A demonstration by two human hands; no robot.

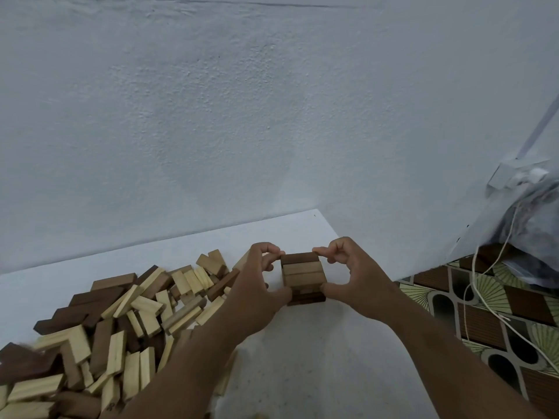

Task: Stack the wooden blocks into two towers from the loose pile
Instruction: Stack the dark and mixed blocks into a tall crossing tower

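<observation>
A short tower of wooden blocks (pixel 303 273) stands on the white tabletop (pixel 317 358), its top layer made of three blocks side by side, dark and mid-brown. My left hand (pixel 257 285) grips the tower's left side, thumb at the near corner and fingertips at the far corner. My right hand (pixel 351 276) mirrors it on the right side, thumb low at the front, forefinger touching the far top edge. A loose pile of light and dark blocks (pixel 121 322) sprawls to the left, partly hidden under my left forearm.
A pale textured wall (pixel 242 116) rises right behind the table. Off the table's right edge lie a patterned floor mat (pixel 484 322), a white cable (pixel 472 285) and a plastic-wrapped bundle (pixel 535 231) below a wall socket.
</observation>
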